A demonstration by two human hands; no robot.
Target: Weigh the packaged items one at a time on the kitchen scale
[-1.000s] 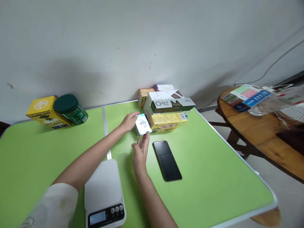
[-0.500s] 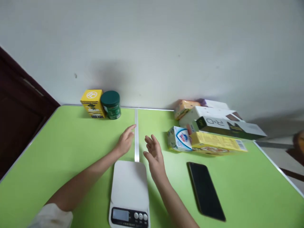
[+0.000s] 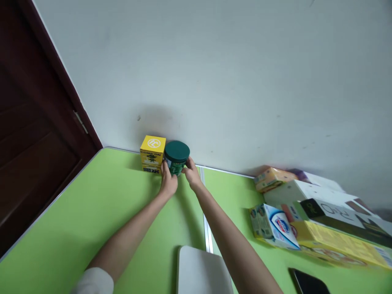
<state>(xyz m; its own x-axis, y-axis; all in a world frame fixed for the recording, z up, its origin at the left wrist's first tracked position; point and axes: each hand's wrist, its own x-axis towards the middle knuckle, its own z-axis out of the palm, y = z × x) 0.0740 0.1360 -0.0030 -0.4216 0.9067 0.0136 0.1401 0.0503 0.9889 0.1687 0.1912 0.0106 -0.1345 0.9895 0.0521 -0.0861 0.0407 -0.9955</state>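
Observation:
A dark green lidded canister (image 3: 177, 152) stands upright at the back of the table, against the wall. My left hand (image 3: 169, 182) is on its near left side, with the fingertips partly hidden between it and a yellow box (image 3: 152, 153). From the right, my right hand (image 3: 192, 175) curls its fingers around the canister's side. Both hands clasp the canister below its lid. The yellow box stands close to the canister's left.
On the green table (image 3: 116, 220) a white kitchen scale (image 3: 202, 271) sits at the front. To the right are a white-and-blue box (image 3: 275, 224), a yellow carton (image 3: 339, 243), a long R&O box (image 3: 346, 216), an orange pack (image 3: 272, 177) and a phone (image 3: 309, 281).
Both hands have moved forward and left from above the scale to the green canister and taken hold of it. The view has turned left.

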